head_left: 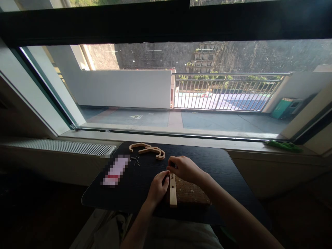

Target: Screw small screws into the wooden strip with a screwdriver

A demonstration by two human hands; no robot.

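Note:
A pale wooden strip [173,195] with dark holes along it lies on a brown, rough-patterned slab [193,193] at the near part of the dark table. Curled against the strip's left side is my left hand [157,188], its fingertips gripping near the far end. My right hand [185,168] is over that same end, thumb and fingers pinched together. Whatever small thing the pinch holds is hidden by the fingers. Two curved wooden pieces, a hooked one [159,154] and another [140,144], lie farther back. Several small screws [136,161] are scattered left of them.
The black table [207,159] has rounded corners and stands against a window sill [181,139]. A blurred pink-and-white item [116,169] lies at its left. A white radiator [64,146] is to the left, and a green cloth [282,146] rests on the sill at right.

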